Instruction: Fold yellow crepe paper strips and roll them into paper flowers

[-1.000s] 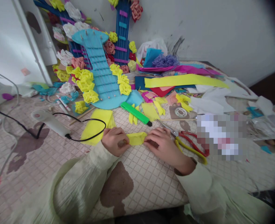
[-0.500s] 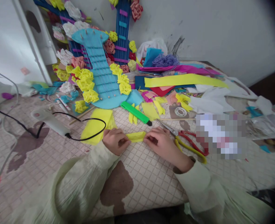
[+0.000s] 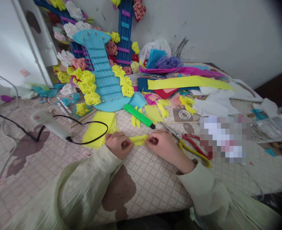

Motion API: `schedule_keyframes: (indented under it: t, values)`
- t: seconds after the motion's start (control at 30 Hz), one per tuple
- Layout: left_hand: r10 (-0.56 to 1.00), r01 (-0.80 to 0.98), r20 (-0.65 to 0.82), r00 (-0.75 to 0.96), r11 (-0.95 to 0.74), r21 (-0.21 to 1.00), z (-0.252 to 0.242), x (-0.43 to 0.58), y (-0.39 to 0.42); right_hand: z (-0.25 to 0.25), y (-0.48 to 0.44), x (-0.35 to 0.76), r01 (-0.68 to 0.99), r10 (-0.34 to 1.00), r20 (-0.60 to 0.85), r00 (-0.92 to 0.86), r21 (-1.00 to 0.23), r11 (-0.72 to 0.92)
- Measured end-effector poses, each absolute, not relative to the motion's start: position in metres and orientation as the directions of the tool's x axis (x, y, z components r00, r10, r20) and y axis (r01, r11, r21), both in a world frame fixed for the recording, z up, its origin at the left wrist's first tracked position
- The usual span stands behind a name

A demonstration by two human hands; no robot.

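Note:
Between my two hands lies a folded strip of yellow crepe paper (image 3: 138,140), level and just above or on the tablecloth. My left hand (image 3: 118,144) pinches its left end with thumb and fingertips. Its right end is pinched by my right hand (image 3: 160,142). Left of my left hand is a stack of yellow crepe paper (image 3: 99,124), with a black cord running over it. A green utility knife (image 3: 138,115) rests just beyond the strip. Scissors (image 3: 191,142) with red and yellow handles lie right beside my right hand, partly behind it.
A white glue gun (image 3: 51,124) with a black cord lies at the left. Behind stands a blue paper guitar (image 3: 105,73) edged with yellow paper flowers. Purple yarn (image 3: 169,62), a long yellow strip (image 3: 189,83) and a white tape roll (image 3: 184,114) lie farther right. A blurred patch hides something at the right.
My right hand has shifted slightly left along the strip, and its fingers are curled a little more. The left hand keeps its pinch in nearly the same place.

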State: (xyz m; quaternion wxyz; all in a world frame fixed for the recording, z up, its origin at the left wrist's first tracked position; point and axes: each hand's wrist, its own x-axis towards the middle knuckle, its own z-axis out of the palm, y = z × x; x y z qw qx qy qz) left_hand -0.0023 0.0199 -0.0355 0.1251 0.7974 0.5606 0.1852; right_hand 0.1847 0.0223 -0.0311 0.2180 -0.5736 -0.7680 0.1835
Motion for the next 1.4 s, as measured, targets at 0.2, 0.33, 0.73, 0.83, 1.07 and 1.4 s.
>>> schedule_keyframes:
  t: [0.2, 0.33, 0.73, 0.83, 1.07, 1.4]
  values:
    - [0.948, 0.861, 0.138, 0.288, -0.319, 0.396, -0.034, -0.001, 0.020, -0.028, 0.027, 0.184, 0.807, 0.965, 0.092, -0.247, -0.532, 0.257]
    - [0.954, 0.870, 0.129, 0.270, -0.299, 0.392, -0.032, 0.000, 0.020, -0.029, 0.027, 0.184, 0.810, 0.967, 0.079, -0.244, -0.532, 0.248]
    - [0.965, 0.883, 0.150, 0.215, -0.257, 0.392, -0.031, 0.002, 0.017, -0.026, 0.017, 0.185, 0.762, 0.918, 0.205, -0.341, -0.511, 0.397]
    - [0.966, 0.884, 0.152, 0.209, -0.253, 0.394, -0.031, 0.003, 0.017, -0.027, 0.012, 0.185, 0.726, 0.836, 0.250, -0.489, -0.415, 0.549]
    - [0.965, 0.879, 0.136, 0.223, -0.259, 0.400, -0.029, 0.003, 0.016, -0.028, 0.011, 0.184, 0.684, 0.734, 0.177, -0.656, -0.272, 0.677]
    - [0.952, 0.863, 0.173, 0.252, -0.302, 0.405, -0.031, 0.002, 0.017, -0.024, 0.012, 0.206, 0.757, 0.820, 0.216, -0.530, -0.315, 0.573]
